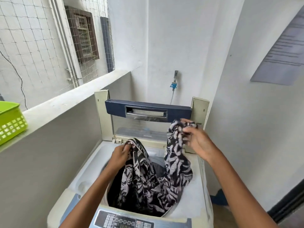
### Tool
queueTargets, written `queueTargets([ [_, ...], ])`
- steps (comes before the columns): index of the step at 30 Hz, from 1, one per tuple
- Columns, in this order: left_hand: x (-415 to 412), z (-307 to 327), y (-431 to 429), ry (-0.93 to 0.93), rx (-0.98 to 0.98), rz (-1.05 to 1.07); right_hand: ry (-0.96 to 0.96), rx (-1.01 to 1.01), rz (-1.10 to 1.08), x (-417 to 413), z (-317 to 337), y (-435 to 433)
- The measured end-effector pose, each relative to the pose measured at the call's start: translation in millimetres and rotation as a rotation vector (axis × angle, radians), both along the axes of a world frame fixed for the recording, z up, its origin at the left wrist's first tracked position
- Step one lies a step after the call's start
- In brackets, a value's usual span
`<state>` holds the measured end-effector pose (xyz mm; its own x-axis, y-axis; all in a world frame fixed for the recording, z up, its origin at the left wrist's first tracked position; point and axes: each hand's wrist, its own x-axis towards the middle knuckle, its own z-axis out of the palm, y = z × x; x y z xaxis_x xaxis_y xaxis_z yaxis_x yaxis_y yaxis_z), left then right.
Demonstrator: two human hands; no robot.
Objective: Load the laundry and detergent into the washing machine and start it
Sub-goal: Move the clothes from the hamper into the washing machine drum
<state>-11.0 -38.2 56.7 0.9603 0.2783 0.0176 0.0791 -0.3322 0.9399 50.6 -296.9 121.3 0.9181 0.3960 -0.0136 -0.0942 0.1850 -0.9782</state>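
Though apart, left hand and right hand tight around patterned garment.

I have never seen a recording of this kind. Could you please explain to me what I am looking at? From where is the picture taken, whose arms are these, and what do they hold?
There is only one picture. It comes from a camera worn on a person's head, looking forward and down, so the hands you see are that person's own. No robot is involved.

In front stands a top-loading washing machine. Its lid is folded up at the back, and its control panel is at the near edge.

The left hand and the right hand each grip one end of a black-and-white patterned garment. Its middle hangs down inside the machine.

A green basket sits on the ledge to the left. Behind the machine is a tap.
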Motion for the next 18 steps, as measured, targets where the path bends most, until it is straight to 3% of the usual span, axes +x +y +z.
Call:
queueTargets([
  [2,-1,22,-7,-0.026,-0.089,-0.059,-0.155,-0.529,-0.037,-7,-2,9],
  [4,-2,41,-15,-0.041,-0.132,-0.085,-0.184,-0.73,0.079,-14,-5,19],
  [9,-3,71,-34,-0.114,0.041,-0.296,-0.216,-0.496,0.282,-25,-10,53],
  [13,0,57,-25,-0.239,0.131,-0.346,-0.285,-0.4,0.037,-23,3,77],
  [15,-5,40,-16,-0.195,0.114,-0.401,-0.303,-0.33,-0.067,-19,10,80],
  [18,-14,-12,-2,0.009,0.282,-0.37,-0.248,-0.176,-0.065,-21,18,81],
])
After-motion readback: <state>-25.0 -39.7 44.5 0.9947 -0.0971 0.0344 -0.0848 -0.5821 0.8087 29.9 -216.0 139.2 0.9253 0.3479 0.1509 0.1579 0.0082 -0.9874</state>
